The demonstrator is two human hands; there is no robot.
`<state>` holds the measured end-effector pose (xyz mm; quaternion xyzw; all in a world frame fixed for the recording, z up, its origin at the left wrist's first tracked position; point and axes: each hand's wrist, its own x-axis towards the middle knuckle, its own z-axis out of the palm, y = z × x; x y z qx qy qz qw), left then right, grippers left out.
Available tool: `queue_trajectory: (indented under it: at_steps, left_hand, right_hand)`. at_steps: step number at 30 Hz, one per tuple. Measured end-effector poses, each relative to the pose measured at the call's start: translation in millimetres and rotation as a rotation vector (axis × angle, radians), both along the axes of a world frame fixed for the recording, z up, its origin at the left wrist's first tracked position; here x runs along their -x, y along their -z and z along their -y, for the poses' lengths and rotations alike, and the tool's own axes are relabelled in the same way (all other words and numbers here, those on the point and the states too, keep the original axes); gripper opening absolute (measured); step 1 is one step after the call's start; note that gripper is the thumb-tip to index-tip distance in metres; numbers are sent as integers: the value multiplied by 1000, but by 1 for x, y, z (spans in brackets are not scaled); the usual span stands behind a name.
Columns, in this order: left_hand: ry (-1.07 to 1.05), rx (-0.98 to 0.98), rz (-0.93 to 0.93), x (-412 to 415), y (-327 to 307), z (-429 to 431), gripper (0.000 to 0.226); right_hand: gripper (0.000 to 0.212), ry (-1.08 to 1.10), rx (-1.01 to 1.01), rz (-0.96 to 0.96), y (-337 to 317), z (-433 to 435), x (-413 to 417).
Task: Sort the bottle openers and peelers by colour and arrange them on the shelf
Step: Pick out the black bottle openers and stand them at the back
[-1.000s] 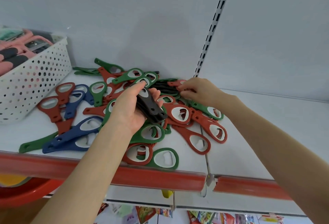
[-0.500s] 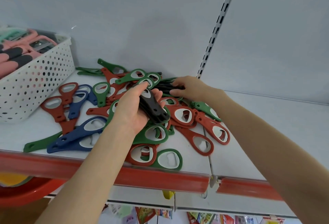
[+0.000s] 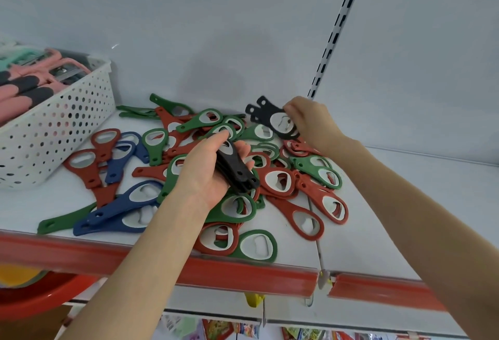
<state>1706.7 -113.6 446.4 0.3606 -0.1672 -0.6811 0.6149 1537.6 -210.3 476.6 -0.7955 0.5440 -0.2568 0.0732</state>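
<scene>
Since the earlier frames the right hand (image 3: 310, 121) has been rising out of the heap. In the upper centre of the frame it is now lifting a fan of flat black plastic bottle openers (image 3: 270, 116) clear, pinching their heads between thumb and fingers. Three handle ends are showing.

Step in hand, as judged: the black pieces are being picked out of the mixed colours.

Nearest the viewer, a red price rail (image 3: 243, 272) is edging the white metal shelf (image 3: 378, 231). Just behind it, at lower centre, a green oval-headed opener (image 3: 256, 245) is overlapping a red oval-headed opener (image 3: 218, 237). At lower left, blue openers (image 3: 116, 210) are lying crossed, four as far as can be counted.

At mid-frame the left hand (image 3: 205, 169) is gripping a stack of black openers (image 3: 237, 175), fingers curled round it. At least two are showing, and the palm is hiding the rest. Beneath both hands the loose heap is holding roughly ten red and a dozen green, overlapping too much for an exact count.

Farthest back, at upper left, a white perforated plastic basket (image 3: 67, 129) is holding pink grey-gripped peelers (image 3: 27, 88), too crowded to count.

Next move, as judged: the fan is pointing its handles away from the stack's, so it is likely needing a turn before being laid onto the left-hand stack.
</scene>
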Motion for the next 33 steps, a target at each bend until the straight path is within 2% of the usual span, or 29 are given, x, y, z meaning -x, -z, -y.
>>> queue_trajectory:
  at_steps: [2, 4, 8, 10, 16, 20, 23, 26, 30, 33]
  left_hand:
    - [1, -11, -16, 2, -3, -2, 9]
    - [35, -14, -26, 3, -7, -4, 17]
    - [208, 21, -53, 3, -15, -6, 52]
    - [289, 57, -72, 2, -17, -8, 62]
    - [358, 104, -106, -6, -24, -16, 49]
    - [304, 160, -53, -4, -23, -19, 36]
    - [192, 194, -13, -3, -21, -19, 37]
    - [92, 227, 21, -3, -19, -17, 36]
    - [131, 246, 26, -5, -21, -19, 35]
    - [180, 230, -14, -11, -22, -18, 42]
  right_hand:
    - [27, -17, -2, 153, -11, -7, 4]
    - [25, -89, -41, 205, -22, -16, 3]
    - [17, -316, -215, 181, -34, -39, -6]
    - [16, -380, -260, 178, -34, -44, -9]
    - [16, -340, -256, 200, -30, -46, -12]
    - [14, -214, -265, 382, -26, -48, -17]
    - [15, -115, -430, 597, -27, -54, -18]
    - [11, -118, -556, 693, -24, -60, -18]
    - [7, -161, -667, 917, -27, -56, -16]
    - [9, -226, -762, 967, -32, -52, -12]
